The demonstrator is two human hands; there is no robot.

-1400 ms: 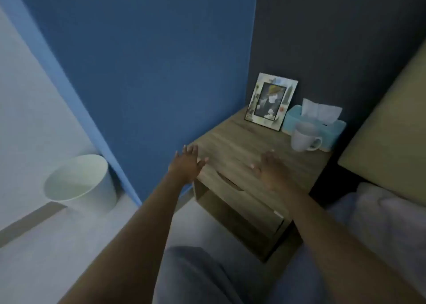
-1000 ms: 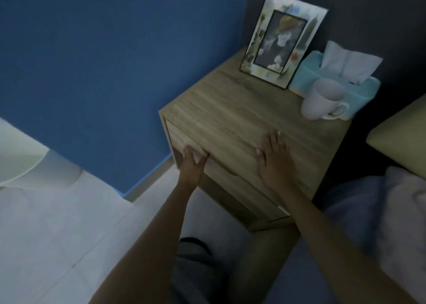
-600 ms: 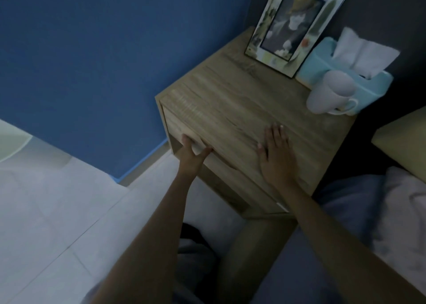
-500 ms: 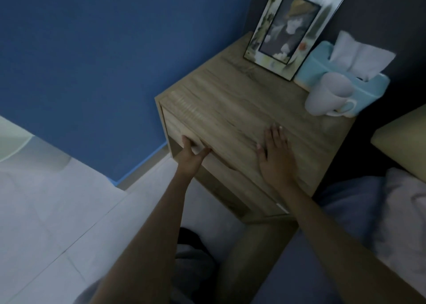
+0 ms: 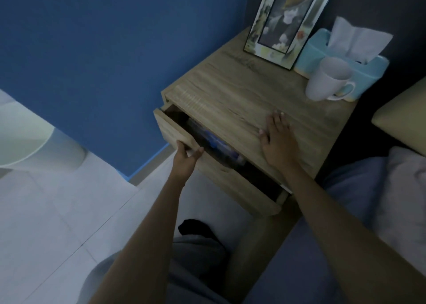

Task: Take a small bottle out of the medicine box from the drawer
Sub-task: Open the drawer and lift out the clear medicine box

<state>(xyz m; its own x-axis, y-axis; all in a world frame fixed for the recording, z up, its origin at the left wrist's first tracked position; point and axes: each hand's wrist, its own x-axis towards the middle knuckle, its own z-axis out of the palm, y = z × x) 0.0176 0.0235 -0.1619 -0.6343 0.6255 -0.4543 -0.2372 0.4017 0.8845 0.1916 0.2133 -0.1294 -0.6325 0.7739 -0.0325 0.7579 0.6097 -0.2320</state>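
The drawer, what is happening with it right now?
A person sitting by the nightstand grips the front edge of the drawer with the left hand; it is partly open. The right hand lies flat on the top. In the gap something blue and white shows, too dark to identify, so no bottle is out yet. A photo frame, a mug and a tissue box stand at the back.

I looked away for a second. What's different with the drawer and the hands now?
The drawer has slid partway out toward the person, pulled by the left hand, whose fingers gripped its front edge. Something bluish now shows inside. The right hand stayed flat on the nightstand top; frame, mug and tissue box kept their places.
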